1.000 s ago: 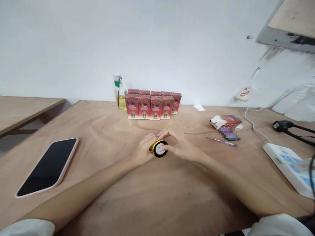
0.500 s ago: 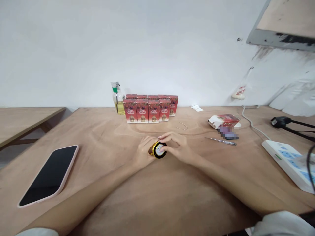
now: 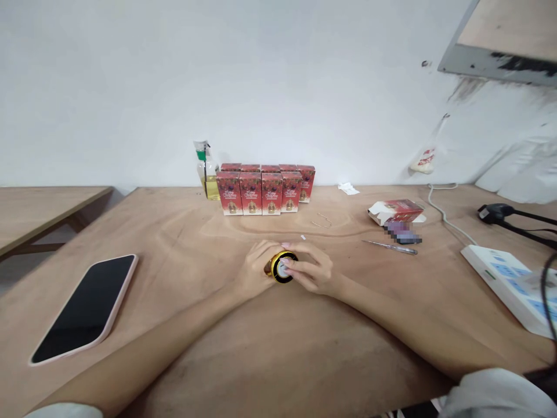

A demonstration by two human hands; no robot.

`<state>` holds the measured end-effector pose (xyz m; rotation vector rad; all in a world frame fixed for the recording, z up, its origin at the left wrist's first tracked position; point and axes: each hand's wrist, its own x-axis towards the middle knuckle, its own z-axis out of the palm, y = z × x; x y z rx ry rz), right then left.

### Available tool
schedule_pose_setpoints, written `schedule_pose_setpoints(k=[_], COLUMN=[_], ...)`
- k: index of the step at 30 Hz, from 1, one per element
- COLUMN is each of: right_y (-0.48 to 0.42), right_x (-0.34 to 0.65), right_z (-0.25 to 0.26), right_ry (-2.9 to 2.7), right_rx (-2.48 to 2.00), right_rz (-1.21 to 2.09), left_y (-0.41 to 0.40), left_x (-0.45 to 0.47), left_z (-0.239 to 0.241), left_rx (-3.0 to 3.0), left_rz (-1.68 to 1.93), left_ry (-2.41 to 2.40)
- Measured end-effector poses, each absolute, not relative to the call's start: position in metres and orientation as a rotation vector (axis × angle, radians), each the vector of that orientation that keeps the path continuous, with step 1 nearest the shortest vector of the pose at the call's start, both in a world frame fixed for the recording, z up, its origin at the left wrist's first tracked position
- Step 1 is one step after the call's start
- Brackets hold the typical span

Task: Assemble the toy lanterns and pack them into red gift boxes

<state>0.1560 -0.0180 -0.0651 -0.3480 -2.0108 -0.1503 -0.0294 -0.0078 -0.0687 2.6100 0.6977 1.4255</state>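
Note:
At the middle of the table my left hand (image 3: 256, 270) is closed around a small gold, round-bodied ornament (image 3: 268, 268) that lies tilted with its base toward me. The base has a black ring with a gold edge and a white disc (image 3: 282, 269) at its centre. My right hand (image 3: 314, 270) curls in from the right, its fingertips pressed together against the disc. Whether a small part sits between those fingertips is too small to tell. Just beyond the hands lies a tiny white scrap (image 3: 303, 237).
Red Christmas boxes (image 3: 251, 194) stand in rows at the back, beside a bottle of yellow liquid (image 3: 212, 187). An opened box (image 3: 398, 212), a screwdriver (image 3: 389, 248) and a power strip (image 3: 509, 287) lie right. A phone (image 3: 87, 307) lies left; bent wires (image 3: 321, 220) lie behind the hands.
My right hand's fingers have curled in and drawn closer together over the white disc. A tiny white scrap now shows on the table beyond the hands. My left hand keeps its hold.

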Motion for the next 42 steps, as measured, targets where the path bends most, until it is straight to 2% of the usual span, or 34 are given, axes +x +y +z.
schedule_pose_setpoints(k=[4, 13, 35, 38, 42], right_y=[-0.015, -0.015, -0.013, -0.018, -0.025], right_x=[0.161, 0.155, 0.161, 0.155, 0.146], right_z=[-0.068, -0.071, -0.078, -0.077, -0.077], right_ry=[-2.074, -1.907, -2.002, -1.922, -1.751], right_rx=[-0.283, -0.324, -0.32, -0.35, -0.482], right_rz=[-0.35, -0.047, -0.136, -0.006, 0.326], left_y=[-0.006, -0.006, -0.007, -0.008, -0.007], left_x=[-0.029, -0.032, -0.03, -0.03, -0.03], left_z=[-0.071, -0.07, -0.069, -0.068, -0.067], left_rx=[2.661, 2.703, 2.658, 2.654, 2.648], left_rz=[1.449, 1.326, 1.303, 1.325, 1.335], left_ry=[0.657, 0.686, 0.675, 0.654, 0.677])
